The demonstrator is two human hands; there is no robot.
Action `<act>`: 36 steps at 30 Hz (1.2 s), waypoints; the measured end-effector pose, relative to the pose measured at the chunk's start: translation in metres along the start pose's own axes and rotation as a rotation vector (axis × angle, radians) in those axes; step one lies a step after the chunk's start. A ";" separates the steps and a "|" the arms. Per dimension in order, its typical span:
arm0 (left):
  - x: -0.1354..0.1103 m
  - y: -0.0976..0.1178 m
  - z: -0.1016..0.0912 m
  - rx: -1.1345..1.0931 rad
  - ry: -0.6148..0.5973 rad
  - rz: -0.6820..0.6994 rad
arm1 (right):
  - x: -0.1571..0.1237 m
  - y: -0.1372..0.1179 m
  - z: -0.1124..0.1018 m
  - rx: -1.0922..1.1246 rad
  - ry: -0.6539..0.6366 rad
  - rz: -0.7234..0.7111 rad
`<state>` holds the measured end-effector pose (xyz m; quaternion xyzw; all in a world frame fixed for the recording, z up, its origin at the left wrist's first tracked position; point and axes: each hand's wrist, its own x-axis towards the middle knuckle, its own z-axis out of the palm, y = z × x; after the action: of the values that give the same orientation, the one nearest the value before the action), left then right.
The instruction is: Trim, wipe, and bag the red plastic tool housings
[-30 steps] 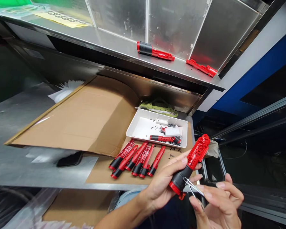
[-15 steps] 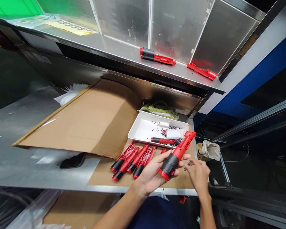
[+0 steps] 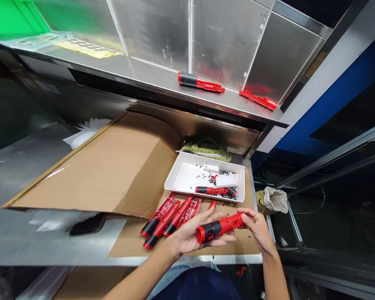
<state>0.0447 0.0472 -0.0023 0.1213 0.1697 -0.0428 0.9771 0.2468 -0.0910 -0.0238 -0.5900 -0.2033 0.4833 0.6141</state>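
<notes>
A red and black tubular plastic casing lies tilted across my left hand, its wide round end toward the palm. The left fingers stretch out behind and beneath it, cradling it loosely. At the narrow red end, my right hand pinches the casing between thumb and fingers. Left of my hands, several similar red casing pieces with black grips lie side by side on a cardboard sheet. Just beyond my hands stands a white tray with small black parts, a white block and another red and black casing.
A large cardboard box fills the bench to the left, and a dark object sits near its front. On the metal shelf above lie two red pieces. A lined bin stands right of the bench.
The casing has turned from steeply upright to nearly level. My right hand has moved from beside it onto its narrow end. My left fingers have opened out beneath it.
</notes>
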 end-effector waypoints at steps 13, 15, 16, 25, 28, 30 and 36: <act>0.019 -0.018 0.019 0.331 0.153 0.504 | -0.061 0.009 0.051 -0.260 0.119 -0.068; 0.013 -0.012 0.017 0.315 0.075 0.308 | -0.058 -0.026 0.036 -0.508 0.193 -0.278; 0.010 -0.010 0.016 0.324 0.044 0.227 | -0.054 -0.043 0.031 -0.619 0.207 -0.368; -0.005 -0.005 0.013 0.280 -0.112 -0.050 | -0.039 -0.106 0.048 -1.034 -0.128 -0.446; -0.003 -0.005 0.012 0.304 -0.136 -0.087 | -0.037 -0.103 0.049 -1.001 -0.213 -0.429; 0.001 -0.005 0.010 0.318 -0.176 -0.126 | -0.036 -0.101 0.050 -0.963 -0.255 -0.409; 0.009 -0.009 0.005 0.327 -0.208 -0.120 | -0.034 -0.099 0.051 -0.884 -0.259 -0.345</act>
<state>0.0538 0.0366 -0.0026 0.2627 0.0655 -0.1399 0.9524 0.2246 -0.0759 0.0890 -0.6870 -0.5583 0.3112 0.3457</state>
